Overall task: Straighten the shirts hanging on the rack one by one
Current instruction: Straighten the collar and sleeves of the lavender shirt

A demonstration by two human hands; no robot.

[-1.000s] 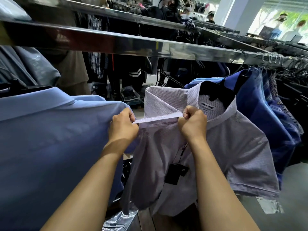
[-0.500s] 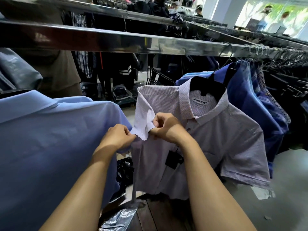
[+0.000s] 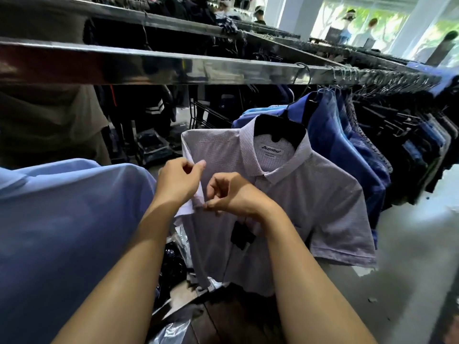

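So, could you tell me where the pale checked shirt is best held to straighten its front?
Probably by the open front edge of the pale checked shirt, coming from the left, where the left hand already pinches it. That edge hangs free and folded over, while the black hanger fixes the collar.

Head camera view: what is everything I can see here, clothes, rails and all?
Checked shirt: one, pale lilac, centre, on a black hanger.
Black tag: one, on its front.
Light blue shirt: one, left foreground.
Blue shirts: several, right, behind the checked one.
Rail: one, shiny metal, across the top.
Plastic wrap: crumpled, silvery, bottom centre.
Left hand: pinching the shirt's sleeve edge.
Right hand: pinching the same edge lower.
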